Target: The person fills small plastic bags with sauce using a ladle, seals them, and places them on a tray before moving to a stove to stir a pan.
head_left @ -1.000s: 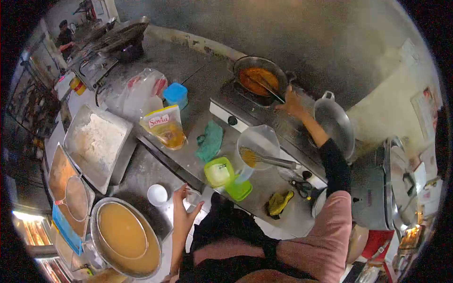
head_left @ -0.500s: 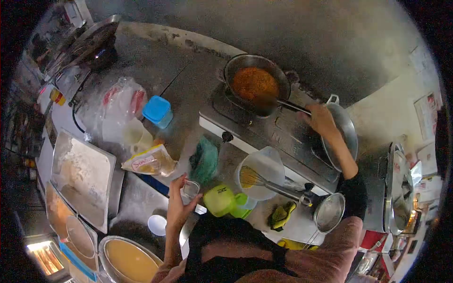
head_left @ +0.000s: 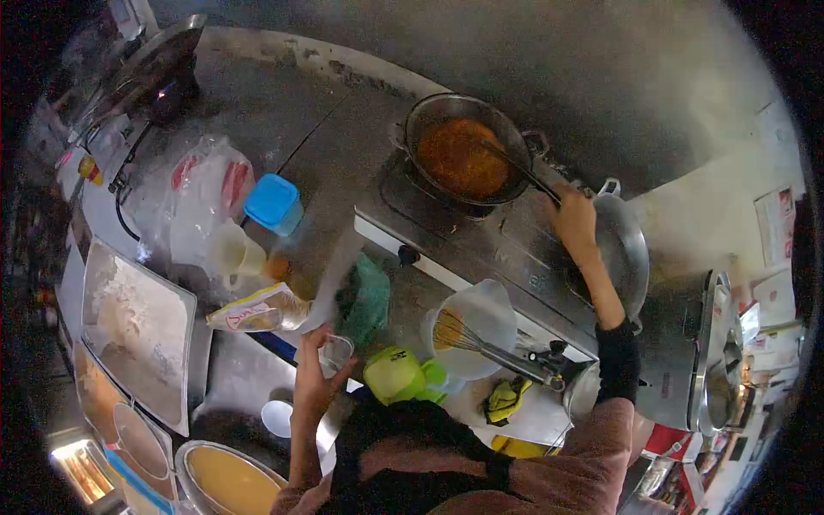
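Note:
My right hand is wrapped round the dark handle of a long cooking utensil. Its far end dips into orange-red food in a two-handled wok, where the utensil's head is hidden. A small clear container sits between the thumb and fingers of my left hand, low over the counter. Close to that hand lie a yellow-green lidded container, a dark green plastic bag and a yellow-and-white food packet.
The wok stands on a gas stove, beside a large metal pan. A translucent jug holds a whisk. Leftward are a blue-lidded tub, a flour tray and a bowl of yellowish liquid.
My right hand has moved the utensil's working end up and across the food toward the wok's right side. My left hand still holds the clear container. The view has shifted slightly.

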Motion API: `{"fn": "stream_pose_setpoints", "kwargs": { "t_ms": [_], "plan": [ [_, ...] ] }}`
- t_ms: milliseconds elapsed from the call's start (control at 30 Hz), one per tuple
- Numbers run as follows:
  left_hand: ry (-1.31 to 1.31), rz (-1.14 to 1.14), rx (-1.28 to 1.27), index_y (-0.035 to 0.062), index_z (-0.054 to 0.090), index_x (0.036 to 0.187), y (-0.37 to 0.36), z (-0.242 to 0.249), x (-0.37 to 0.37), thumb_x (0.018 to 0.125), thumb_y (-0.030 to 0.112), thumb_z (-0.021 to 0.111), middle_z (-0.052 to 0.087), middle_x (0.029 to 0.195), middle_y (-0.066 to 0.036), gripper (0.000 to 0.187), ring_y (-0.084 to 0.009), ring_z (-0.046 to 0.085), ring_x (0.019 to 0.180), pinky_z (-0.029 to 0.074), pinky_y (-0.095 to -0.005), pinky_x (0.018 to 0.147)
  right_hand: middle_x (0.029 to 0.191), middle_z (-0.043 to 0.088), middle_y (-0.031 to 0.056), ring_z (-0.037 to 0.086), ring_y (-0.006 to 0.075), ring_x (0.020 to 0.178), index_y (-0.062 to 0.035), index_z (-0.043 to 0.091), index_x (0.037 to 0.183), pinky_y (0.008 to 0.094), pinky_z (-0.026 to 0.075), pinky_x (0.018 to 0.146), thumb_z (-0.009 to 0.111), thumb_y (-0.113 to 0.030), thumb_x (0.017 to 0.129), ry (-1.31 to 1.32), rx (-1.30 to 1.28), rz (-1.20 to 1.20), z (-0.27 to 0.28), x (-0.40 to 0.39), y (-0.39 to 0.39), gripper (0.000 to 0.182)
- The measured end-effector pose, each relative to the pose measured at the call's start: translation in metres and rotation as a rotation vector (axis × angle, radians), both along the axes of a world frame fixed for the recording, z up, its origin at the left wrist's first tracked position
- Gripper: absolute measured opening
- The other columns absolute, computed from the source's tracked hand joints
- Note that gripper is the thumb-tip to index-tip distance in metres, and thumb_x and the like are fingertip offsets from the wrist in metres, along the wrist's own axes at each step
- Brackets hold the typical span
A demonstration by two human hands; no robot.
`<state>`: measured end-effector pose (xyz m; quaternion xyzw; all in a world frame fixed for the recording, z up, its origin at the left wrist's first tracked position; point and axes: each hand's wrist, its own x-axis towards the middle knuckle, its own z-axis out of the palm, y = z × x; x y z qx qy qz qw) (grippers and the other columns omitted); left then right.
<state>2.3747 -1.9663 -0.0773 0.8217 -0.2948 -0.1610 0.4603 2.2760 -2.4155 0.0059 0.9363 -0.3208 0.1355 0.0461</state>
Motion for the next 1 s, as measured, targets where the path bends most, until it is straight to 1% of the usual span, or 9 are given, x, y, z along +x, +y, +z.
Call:
{"fn": "stream_pose_setpoints", "kwargs": {
  "t_ms": [67,167,233,467,533,667,833,933,1000],
  "plan": [
    [0.007,0.004,0.003,0.0038,0.04,0.122,-0.004,0.004,0.0,0.065,0.011,0.075,0.048,0.111,-0.017,0.067,-0.0328,0.051,0.1,0.042,-0.0386,0.086,0.081,0.061,0.0202,0.059,0.0378,0.076,-0.0018,0.061,0.087,0.0437,0.047,0.063,0.063,-0.026,0.078,0.017,-0.032,-0.043,0.001,-0.009,0.003,0.025],
    [0.011,-0.001,0.003,0.0038,0.039,0.123,-0.006,0.002,0.0,0.065,0.011,0.075,0.048,0.111,-0.017,0.068,-0.0324,0.051,0.1,0.042,-0.0381,0.087,0.071,0.061,0.0193,0.06,0.0361,0.069,0.0,0.06,0.082,0.0435,0.049,0.06,0.059,-0.035,0.08,-0.052,-0.154,0.103,0.0,-0.021,0.01,0.035],
    [0.015,-0.004,0.006,0.0039,0.039,0.123,-0.006,0.001,0.0,0.065,0.01,0.075,0.048,0.111,-0.017,0.068,-0.0322,0.05,0.101,0.042,-0.0377,0.087,0.074,0.06,0.0206,0.06,0.0367,0.071,0.0002,0.061,0.081,0.0438,0.048,0.061,0.059,-0.034,0.08,0.151,0.046,0.006,0.009,-0.016,0.028,0.034],
    [0.007,-0.009,-0.019,0.0035,0.039,0.123,-0.004,0.0,0.001,0.065,0.008,0.075,0.048,0.111,-0.017,0.068,-0.032,0.049,0.102,0.04,-0.0373,0.088,0.07,0.06,0.0223,0.06,0.0385,0.067,-0.0004,0.062,0.076,0.0453,0.048,0.062,0.059,-0.035,0.08,0.003,0.05,0.126,-0.001,0.014,0.03,0.035],
    [-0.004,-0.023,-0.033,0.0033,0.039,0.123,-0.002,-0.002,0.001,0.065,0.008,0.075,0.048,0.111,-0.017,0.068,-0.0319,0.049,0.102,0.04,-0.0373,0.089,0.069,0.06,0.0224,0.059,0.0396,0.066,-0.0002,0.063,0.078,0.0452,0.048,0.061,0.059,-0.036,0.08,-0.002,0.069,0.022,0.001,0.027,0.029,0.036],
    [0.008,0.0,-0.03,0.0028,0.039,0.123,-0.001,-0.002,-0.003,0.065,0.009,0.075,0.048,0.111,-0.018,0.068,-0.0318,0.049,0.1,0.04,-0.037,0.088,0.07,0.06,0.0221,0.059,0.0403,0.066,-0.0015,0.064,0.083,0.0449,0.047,0.061,0.058,-0.036,0.081,-0.058,0.103,0.079,-0.019,0.033,0.013,0.035],
    [0.005,0.001,-0.009,0.0022,0.039,0.123,-0.001,0.0,-0.004,0.065,0.009,0.075,0.049,0.106,-0.017,0.068,-0.0315,0.05,0.099,0.041,-0.0375,0.086,0.074,0.061,0.0221,0.059,0.0405,0.069,-0.0051,0.066,0.09,0.0437,0.048,0.063,0.059,-0.036,0.081,0.035,0.359,0.14,0.015,0.009,0.042,0.033],
    [0.011,-0.001,-0.028,0.0018,0.039,0.123,-0.001,-0.001,-0.005,0.065,0.009,0.075,0.049,0.103,-0.016,0.068,-0.0313,0.05,0.098,0.041,-0.0378,0.086,0.071,0.06,0.0228,0.058,0.0404,0.067,-0.0005,0.065,0.082,0.0425,0.047,0.062,0.062,-0.032,0.079,-0.055,0.097,0.273,0.016,-0.02,0.03,0.032],
    [0.012,-0.007,0.008,0.0013,0.039,0.123,-0.001,-0.001,-0.006,0.065,0.01,0.075,0.049,0.106,-0.017,0.069,-0.0316,0.05,0.099,0.041,-0.0377,0.086,0.072,0.06,0.0232,0.059,0.0402,0.067,-0.0002,0.065,0.083,0.0426,0.047,0.064,0.062,-0.033,0.08,0.014,0.096,0.161,0.031,-0.022,0.034,0.033]
  ]
}}
